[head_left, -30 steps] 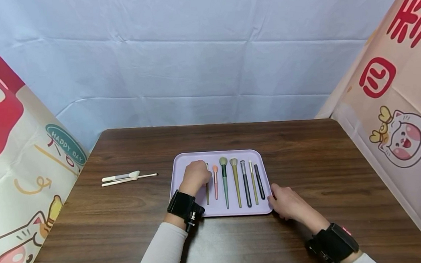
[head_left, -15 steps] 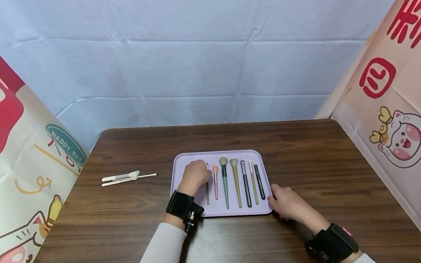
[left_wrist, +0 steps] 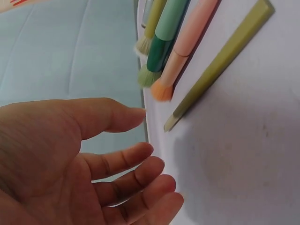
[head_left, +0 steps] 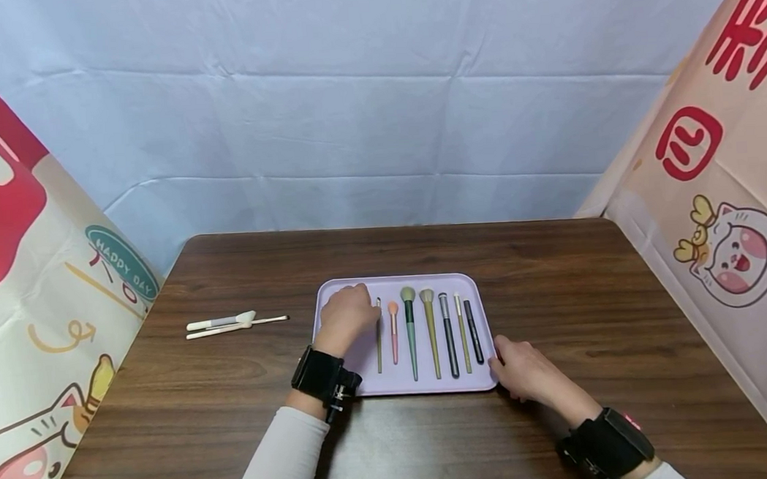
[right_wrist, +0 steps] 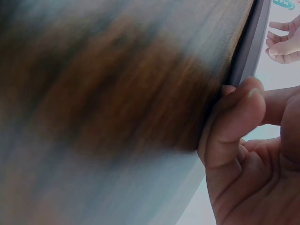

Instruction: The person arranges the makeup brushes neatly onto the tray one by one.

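Over the left part of a lilac tray (head_left: 366, 380) is my left hand (head_left: 347, 316), its fingers loosely bent and nothing held. A slim olive makeup brush (left_wrist: 220, 61) lies just beside its fingertips. Further right on the tray are a pink brush (head_left: 394, 338), a green brush (head_left: 412, 340), a wider olive brush (head_left: 432, 332), a dark grey brush (head_left: 449, 338), another slim olive brush (head_left: 463, 337) and a black brush (head_left: 473, 333), roughly parallel. At the tray's near right corner, my right hand (head_left: 523, 369) grips the rim with bent fingers (right_wrist: 234, 122).
On the wooden table (head_left: 235, 402), left of the tray, lie a white-and-grey brush (head_left: 220, 323) and a thin white brush (head_left: 231, 329), partly overlapping. A pale blue cloth (head_left: 350, 124) hangs behind the table, with printed cloths at both sides.
My left hand has moved slightly left and back, away from the slim olive brush, exposing more of it. The right hand stays at the tray's corner.
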A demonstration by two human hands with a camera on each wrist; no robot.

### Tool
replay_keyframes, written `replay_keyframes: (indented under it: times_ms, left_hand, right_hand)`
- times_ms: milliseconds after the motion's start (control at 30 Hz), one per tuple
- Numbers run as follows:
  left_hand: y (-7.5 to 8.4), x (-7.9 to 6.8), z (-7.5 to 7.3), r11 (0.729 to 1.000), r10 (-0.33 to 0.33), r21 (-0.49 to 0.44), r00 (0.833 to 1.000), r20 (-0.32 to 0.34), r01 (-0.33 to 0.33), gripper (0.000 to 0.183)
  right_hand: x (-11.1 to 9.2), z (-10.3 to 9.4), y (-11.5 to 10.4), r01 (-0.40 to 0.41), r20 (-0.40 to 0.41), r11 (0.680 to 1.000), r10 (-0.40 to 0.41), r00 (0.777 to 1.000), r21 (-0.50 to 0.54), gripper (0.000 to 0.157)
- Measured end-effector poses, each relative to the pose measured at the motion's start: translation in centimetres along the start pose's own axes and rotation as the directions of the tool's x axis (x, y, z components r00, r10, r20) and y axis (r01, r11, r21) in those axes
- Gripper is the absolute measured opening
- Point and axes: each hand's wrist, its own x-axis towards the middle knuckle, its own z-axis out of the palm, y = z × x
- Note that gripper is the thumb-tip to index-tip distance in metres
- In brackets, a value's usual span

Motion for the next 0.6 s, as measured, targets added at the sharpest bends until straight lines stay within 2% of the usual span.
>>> replay_keyframes:
  times_ms: [167,600]
  left_hand:
    - [-0.6,-0.5,-0.6,1.0,0.027,0.005,1.0,-0.013,-0.026,0.019]
    - [-2.7,-1.7,-2.1,0.999,0.014,0.029,1.0,-0.007,-0.014,0.029]
  right_hand:
    - [0.0,0.0,-0.1,-0.001,0.0,1.0,0.001,1.0,0.0,0.009]
    - [-0.1,-0.2,-0.2,-0.016,0.016,1.0,0.016,1.0,0.006,0.01]
